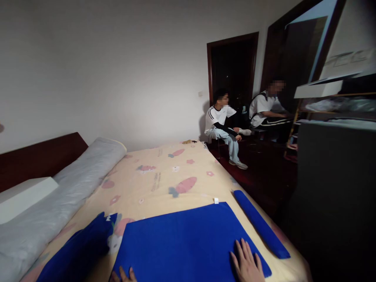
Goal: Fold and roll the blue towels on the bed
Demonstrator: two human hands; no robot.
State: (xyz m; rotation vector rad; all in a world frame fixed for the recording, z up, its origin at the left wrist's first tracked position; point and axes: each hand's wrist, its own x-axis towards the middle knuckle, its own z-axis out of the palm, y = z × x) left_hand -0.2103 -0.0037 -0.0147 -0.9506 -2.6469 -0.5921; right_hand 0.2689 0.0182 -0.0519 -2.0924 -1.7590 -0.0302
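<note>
Blue cloth (179, 239) flat on bed (164, 168); both hands' fingers (244, 246) spread near side edges, bare sheet beyond.

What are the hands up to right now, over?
Left hand and right hand open on flat blue cloth. Rolled blue cloth beside it, right. Crumpled blue cloth left.

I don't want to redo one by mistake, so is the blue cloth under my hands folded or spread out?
Spread: the blue cloth lies flat and wide on the bed, its edges apart.
</note>
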